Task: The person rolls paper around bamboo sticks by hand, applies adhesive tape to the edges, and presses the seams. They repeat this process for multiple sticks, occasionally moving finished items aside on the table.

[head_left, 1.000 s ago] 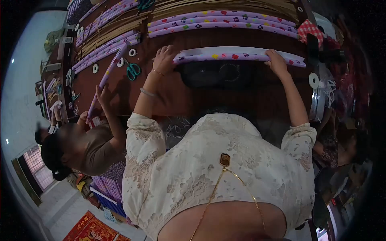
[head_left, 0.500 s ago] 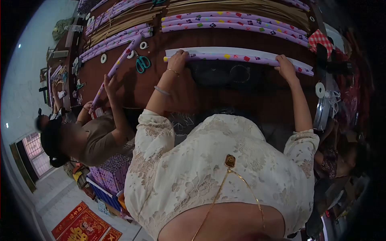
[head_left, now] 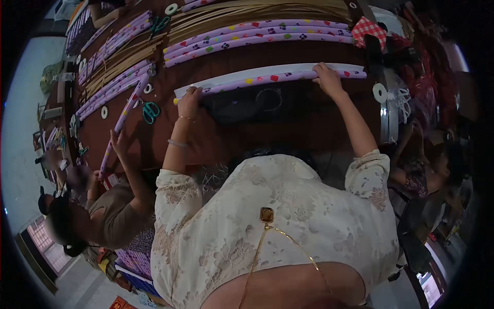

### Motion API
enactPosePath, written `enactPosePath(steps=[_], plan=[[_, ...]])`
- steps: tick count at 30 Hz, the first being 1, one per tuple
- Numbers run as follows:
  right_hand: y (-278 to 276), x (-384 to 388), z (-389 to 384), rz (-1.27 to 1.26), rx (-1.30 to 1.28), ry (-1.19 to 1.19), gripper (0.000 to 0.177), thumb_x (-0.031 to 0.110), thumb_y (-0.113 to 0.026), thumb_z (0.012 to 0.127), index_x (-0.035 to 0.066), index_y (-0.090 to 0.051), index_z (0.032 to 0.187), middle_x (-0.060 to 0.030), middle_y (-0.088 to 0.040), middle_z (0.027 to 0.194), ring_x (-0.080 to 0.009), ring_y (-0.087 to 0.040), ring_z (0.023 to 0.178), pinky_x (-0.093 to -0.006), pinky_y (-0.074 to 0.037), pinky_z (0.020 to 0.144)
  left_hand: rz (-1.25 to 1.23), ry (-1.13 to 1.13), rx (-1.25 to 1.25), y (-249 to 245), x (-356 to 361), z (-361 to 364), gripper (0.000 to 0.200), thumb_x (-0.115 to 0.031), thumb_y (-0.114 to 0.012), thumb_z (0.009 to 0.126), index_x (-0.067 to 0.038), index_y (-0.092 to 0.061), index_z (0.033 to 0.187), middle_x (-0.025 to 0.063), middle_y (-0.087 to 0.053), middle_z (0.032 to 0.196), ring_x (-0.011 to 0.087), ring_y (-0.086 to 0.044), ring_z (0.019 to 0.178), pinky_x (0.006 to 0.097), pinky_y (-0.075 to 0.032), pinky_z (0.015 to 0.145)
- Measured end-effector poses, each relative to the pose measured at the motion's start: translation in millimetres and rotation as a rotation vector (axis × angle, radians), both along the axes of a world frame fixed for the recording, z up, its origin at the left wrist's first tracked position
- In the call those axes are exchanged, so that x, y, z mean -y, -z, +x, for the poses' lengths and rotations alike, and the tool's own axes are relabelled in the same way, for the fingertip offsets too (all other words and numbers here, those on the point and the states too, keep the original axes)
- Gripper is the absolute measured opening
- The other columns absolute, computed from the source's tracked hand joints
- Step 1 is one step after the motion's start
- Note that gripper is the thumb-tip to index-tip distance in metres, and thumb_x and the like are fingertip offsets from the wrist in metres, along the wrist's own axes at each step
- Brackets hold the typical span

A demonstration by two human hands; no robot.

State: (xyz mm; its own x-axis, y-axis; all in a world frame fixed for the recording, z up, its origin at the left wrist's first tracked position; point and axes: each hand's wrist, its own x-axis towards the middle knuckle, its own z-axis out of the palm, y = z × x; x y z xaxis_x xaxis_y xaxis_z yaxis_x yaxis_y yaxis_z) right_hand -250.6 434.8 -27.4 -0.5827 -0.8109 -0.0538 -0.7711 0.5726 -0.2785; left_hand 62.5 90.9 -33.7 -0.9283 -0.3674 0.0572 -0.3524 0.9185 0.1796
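Note:
A lilac wrapping paper roll [head_left: 288, 78] with colourful printed shapes lies across the dark table in front of me. Along its far side a strip of its white underside shows unrolled. My left hand [head_left: 189, 103] is closed on the roll near its left end, fingers curled over the top. Toward the right end my right hand [head_left: 329, 82] grips it, thumb on the near side and fingers over the white strip. Under and in front of the roll is a black sheet [head_left: 242, 105] with a faint pale ring drawn on it.
Finished-looking lilac rolls [head_left: 257, 38] and brown strips [head_left: 247, 15] lie at the back. Teal scissors [head_left: 150, 112] and a tape roll [head_left: 104, 112] are to the left. A co-worker [head_left: 118, 201] there holds another roll [head_left: 123, 116]. Another tape roll [head_left: 380, 92] sits at right.
The whole view has shifted, so the table and rolls appear further left. Both my hands keep about the same places on the roll. The co-worker still holds their roll at a slant.

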Motion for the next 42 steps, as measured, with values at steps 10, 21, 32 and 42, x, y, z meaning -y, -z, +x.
enactPosePath(steps=[10,21,32,42], plan=[[-8,-10,7,-0.186,-0.003,-0.002,0.034,0.011,-0.066,0.068,0.007,-0.053,0.100,-0.0105,-0.045,0.100,-0.0297,-0.050,0.093,-0.0400,-0.042,0.074,-0.186,0.120,0.001,-15,-8,0,0.035,-0.006,-0.046,0.074,-0.011,-0.051,0.108,0.0101,-0.052,0.104,0.0279,-0.052,0.090,0.0367,-0.041,0.079],[-60,38,-23,-0.353,0.146,0.009,0.014,0.018,-0.057,0.079,0.008,-0.058,0.088,-0.0068,-0.051,0.085,-0.0266,-0.053,0.074,-0.0360,-0.043,0.066,-0.133,0.054,0.015,-12,-8,8,0.037,-0.007,-0.043,0.076,-0.007,-0.044,0.113,0.0114,-0.050,0.109,0.0288,-0.050,0.096,0.0363,-0.039,0.083],[-18,209,-140,-0.243,-0.321,-0.125,0.022,0.016,-0.060,0.076,0.011,-0.058,0.097,-0.0062,-0.051,0.097,-0.0243,-0.047,0.097,-0.0402,-0.036,0.083,-0.096,0.012,-0.042,-39,-16,16,0.038,-0.010,-0.056,0.071,-0.008,-0.048,0.108,0.0094,-0.049,0.107,0.0277,-0.050,0.096,0.0372,-0.040,0.081],[-11,237,-158,-0.200,-0.447,-0.306,0.005,0.008,-0.056,0.073,0.010,-0.056,0.078,-0.0039,-0.052,0.082,-0.0217,-0.051,0.085,-0.0359,-0.035,0.080,-0.100,-0.062,-0.178,-67,-34,19,0.035,-0.012,-0.061,0.070,-0.008,-0.052,0.104,0.0084,-0.047,0.108,0.0268,-0.049,0.098,0.0377,-0.040,0.083]])
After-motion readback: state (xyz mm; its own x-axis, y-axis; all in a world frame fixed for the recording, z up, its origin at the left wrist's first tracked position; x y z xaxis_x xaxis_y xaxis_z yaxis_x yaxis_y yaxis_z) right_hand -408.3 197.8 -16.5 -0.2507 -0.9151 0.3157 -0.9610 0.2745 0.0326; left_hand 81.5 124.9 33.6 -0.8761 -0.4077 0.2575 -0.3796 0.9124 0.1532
